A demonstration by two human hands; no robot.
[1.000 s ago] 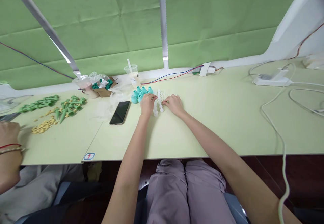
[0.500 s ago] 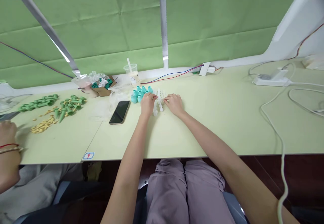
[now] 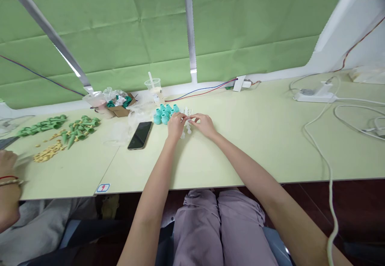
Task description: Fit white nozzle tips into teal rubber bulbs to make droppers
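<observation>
Several small white pieces [image 3: 189,129] lie in rows on the table, partly covered by my fingers. My left hand [image 3: 176,125] is over their left side, its thumb and fingertips pinched together. From the right, my right hand [image 3: 205,125] reaches in with its fingertips also closed, meeting the left fingertips above the pieces. Whatever sits between the fingertips is too small to make out. Just beyond and left of my left hand stands a group of turquoise bottle-shaped pieces [image 3: 165,117], some with open necks.
A phone [image 3: 140,135] lies left of my hands, beside a clear plastic bag [image 3: 118,131]. Behind are a cup with a straw [image 3: 155,91] and a small cardboard box [image 3: 122,110]. Green cone-shaped pieces [image 3: 78,131] are near a co-worker's hand [image 3: 7,161]. A power strip [image 3: 315,94] is at right.
My right hand has moved left, so its fingertips now meet those of my left hand over the white pieces. The whole view has shifted slightly.
</observation>
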